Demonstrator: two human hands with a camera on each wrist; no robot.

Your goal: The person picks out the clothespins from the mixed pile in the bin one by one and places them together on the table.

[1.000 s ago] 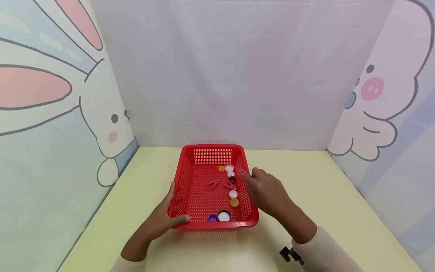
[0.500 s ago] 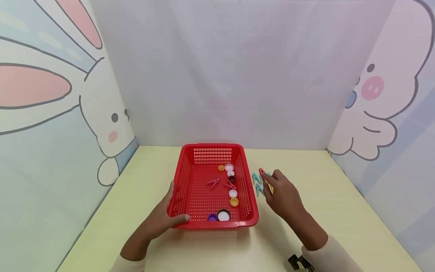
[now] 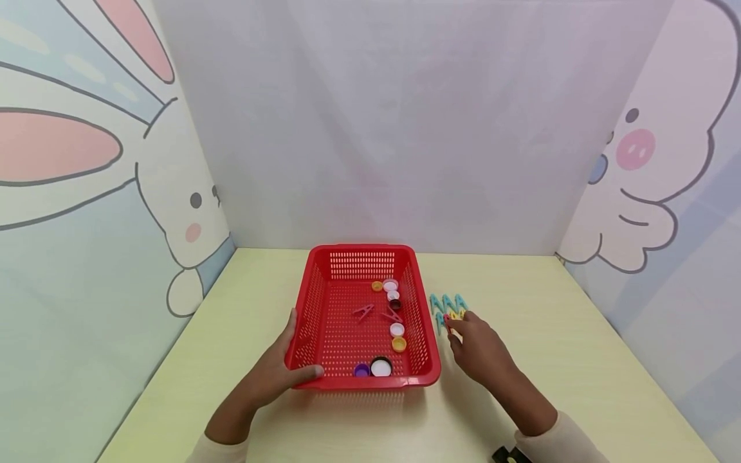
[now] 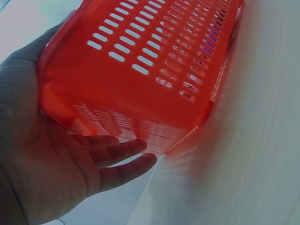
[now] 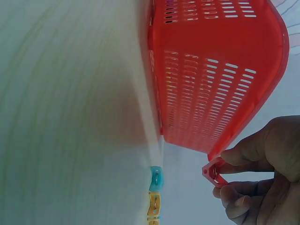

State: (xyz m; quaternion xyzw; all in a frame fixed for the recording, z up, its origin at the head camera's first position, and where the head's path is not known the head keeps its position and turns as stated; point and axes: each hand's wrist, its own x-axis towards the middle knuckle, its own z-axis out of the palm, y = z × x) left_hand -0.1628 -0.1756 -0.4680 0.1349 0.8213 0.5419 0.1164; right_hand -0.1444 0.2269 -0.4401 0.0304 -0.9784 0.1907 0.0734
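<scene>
My left hand (image 3: 269, 376) holds the near left corner of a red plastic basket (image 3: 376, 382). Its thumb lies over the rim; in the left wrist view its fingers rest along the outer wall. Just right of the basket, my right hand (image 3: 485, 350) pinches a red clothespin (image 5: 214, 172) between thumb and fingers. Close by are several teal clothespins (image 3: 448, 303) in a row, with another teal clothespin (image 5: 156, 178) and yellow clothespins (image 5: 154, 204) in front of them, partly hidden by the hand. Two pinkish-red clothespins (image 3: 365, 311) lie inside the basket.
Several bottle caps lie in the basket, among them a white cap (image 3: 396, 330), a yellow cap (image 3: 399, 344), a purple cap (image 3: 361, 370) and a dark cap (image 3: 395, 304). A pale wood table (image 3: 538, 308) bears everything, with cartoon-printed side walls and a grey back wall around it.
My right hand has carried the red clothespin from above the basket's right side out over the rim, then down and nearer beside the teal and yellow clothespins. My left hand stays on the basket.
</scene>
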